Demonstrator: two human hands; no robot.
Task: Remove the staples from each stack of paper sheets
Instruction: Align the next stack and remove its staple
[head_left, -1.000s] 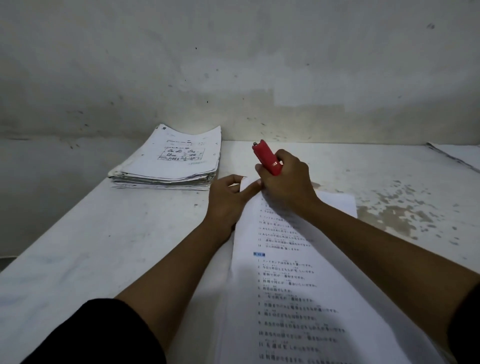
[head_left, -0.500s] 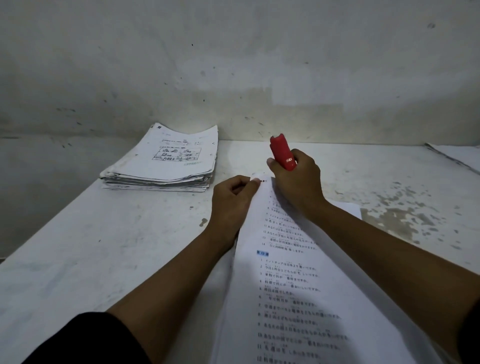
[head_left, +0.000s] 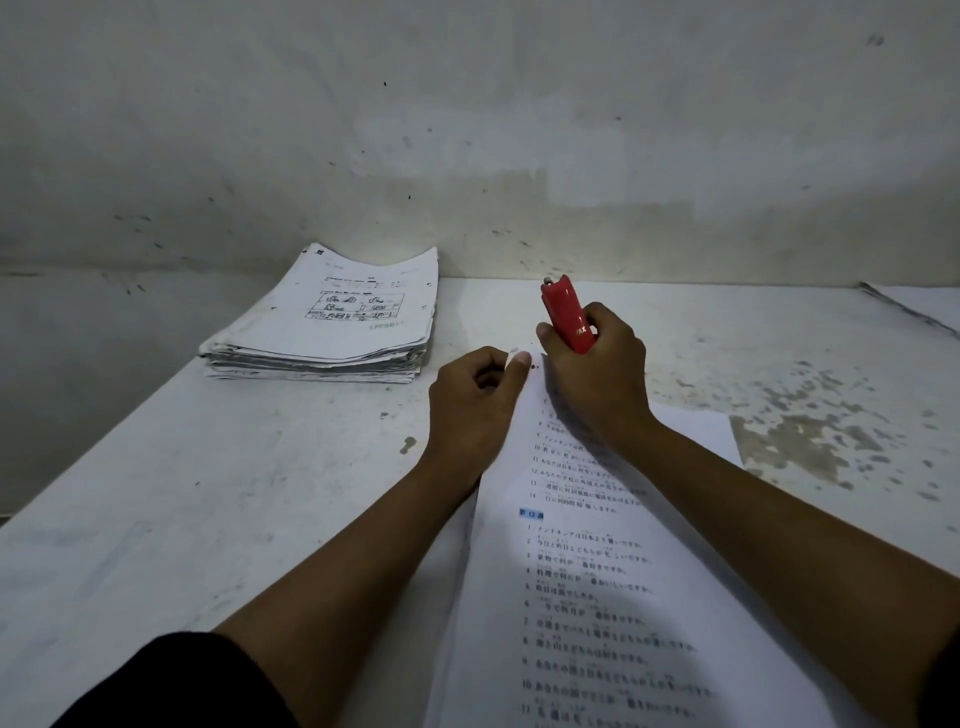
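A printed paper stack (head_left: 587, 582) lies on the white table in front of me, its top sheet lifted. My left hand (head_left: 475, 400) pinches the top left corner of that stack between thumb and fingers. My right hand (head_left: 597, 379) grips a red stapler-shaped staple remover (head_left: 566, 317), which points up and away, just right of the pinched corner. A small dark speck sits by the corner; I cannot tell if it is a staple. A second, thick pile of papers (head_left: 337, 322) rests at the back left against the wall.
The worn white table (head_left: 208, 493) runs to a stained wall close behind. Patches of peeled paint (head_left: 800, 441) mark the right side. Another sheet edge (head_left: 914, 306) shows at the far right. The table's left edge drops off beside my left arm.
My right hand has swung the red remover from leaning left to nearly upright and drawn it right of the corner. My left hand has closed its pinch on the corner.
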